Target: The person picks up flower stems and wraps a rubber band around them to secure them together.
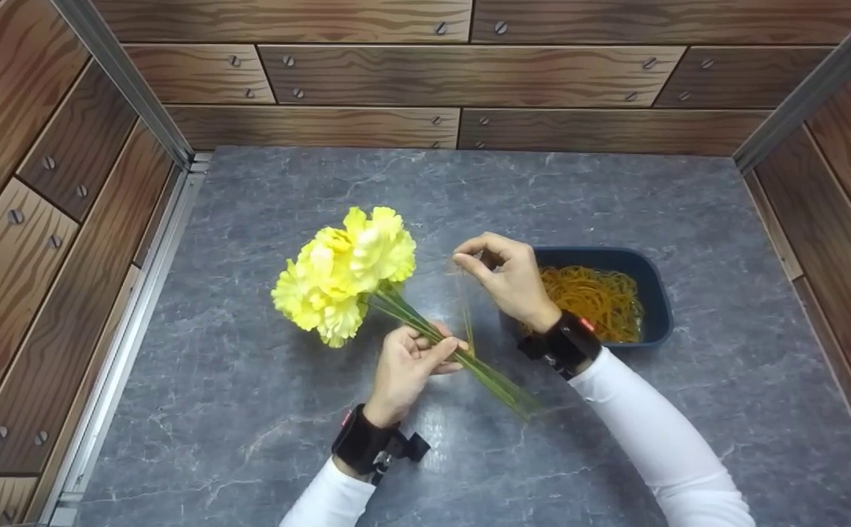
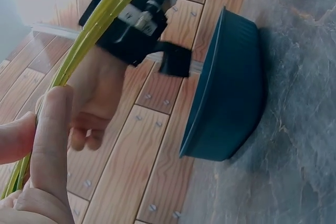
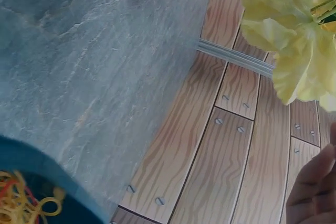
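A bunch of yellow artificial flowers [image 1: 345,271] leans over the table, blooms to the upper left. My left hand [image 1: 411,366] grips its green stems [image 1: 499,384] between thumb and fingers. In the left wrist view, the thumb and a finger [image 2: 50,135] press the stems from both sides. My right hand [image 1: 502,274] is raised above and to the right, thumb and fingertips pinching a thin rubber band [image 1: 469,329]. The band stretches from those fingertips down to the stems beside the left hand. Blooms [image 3: 294,35] also show at the right wrist view's upper right.
Behind the right wrist stands a dark blue tub [image 1: 658,293] with many loose rubber bands [image 1: 594,300] inside. Both stand on a grey marbled tabletop [image 1: 286,439]. Wood-patterned walls [image 1: 469,73] with metal corner strips enclose the table at the back and sides.
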Available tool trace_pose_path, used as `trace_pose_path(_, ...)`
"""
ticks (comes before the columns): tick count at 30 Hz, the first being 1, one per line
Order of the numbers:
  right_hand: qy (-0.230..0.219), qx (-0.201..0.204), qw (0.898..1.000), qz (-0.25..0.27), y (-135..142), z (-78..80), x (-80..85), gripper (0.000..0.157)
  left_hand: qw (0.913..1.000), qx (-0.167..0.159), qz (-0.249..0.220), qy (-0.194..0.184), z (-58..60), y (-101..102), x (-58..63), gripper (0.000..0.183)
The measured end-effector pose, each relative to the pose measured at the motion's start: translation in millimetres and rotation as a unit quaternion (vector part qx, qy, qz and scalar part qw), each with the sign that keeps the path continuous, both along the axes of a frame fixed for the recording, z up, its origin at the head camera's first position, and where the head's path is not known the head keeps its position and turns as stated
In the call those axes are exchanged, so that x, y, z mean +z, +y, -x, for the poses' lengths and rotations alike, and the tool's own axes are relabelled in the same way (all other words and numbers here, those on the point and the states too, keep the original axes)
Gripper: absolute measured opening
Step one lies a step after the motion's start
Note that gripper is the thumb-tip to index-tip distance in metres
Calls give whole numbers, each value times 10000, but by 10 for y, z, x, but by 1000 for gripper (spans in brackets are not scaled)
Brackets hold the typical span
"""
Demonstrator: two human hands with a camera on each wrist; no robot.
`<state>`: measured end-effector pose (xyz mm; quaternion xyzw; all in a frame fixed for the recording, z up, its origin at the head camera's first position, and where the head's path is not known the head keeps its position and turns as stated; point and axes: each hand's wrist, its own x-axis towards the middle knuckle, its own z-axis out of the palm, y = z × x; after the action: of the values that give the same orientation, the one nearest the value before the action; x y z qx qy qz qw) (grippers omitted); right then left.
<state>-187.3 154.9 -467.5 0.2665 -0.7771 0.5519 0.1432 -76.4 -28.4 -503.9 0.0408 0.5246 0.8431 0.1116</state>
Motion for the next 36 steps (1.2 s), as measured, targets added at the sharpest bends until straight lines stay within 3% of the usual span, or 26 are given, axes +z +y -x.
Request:
trace_pose_path(8, -441, -331, 9982, 214, 152, -32, -168, 5, 9979, 609, -133, 192, 21, -120, 109, 8)
trace_pose_path(15, -756, -427, 9962, 68, 166, -145, -384, 5, 9959, 723, -291, 460, 37, -150, 259, 9)
trace_pose_path(24, -767, -439, 9957, -268, 65, -431, -548, 6, 9945, 841, -338, 529, 78, -151, 327, 14)
trace_pose_path(27, -693, -336, 9963, -384, 51, -552, -574, 6, 9937, 866, -425, 579, 90, -145, 337, 13)
trace_pose_path(31, -197, -153, 9986, -459, 58, -702, -648, 8, 9929, 891, -561, 550, 93, -138, 334, 15)
trace_pose_path(36, 110, -342, 9976, -596, 20, -908, -715, 19, 9925, 930, -669, 429, 110, -127, 313, 17)
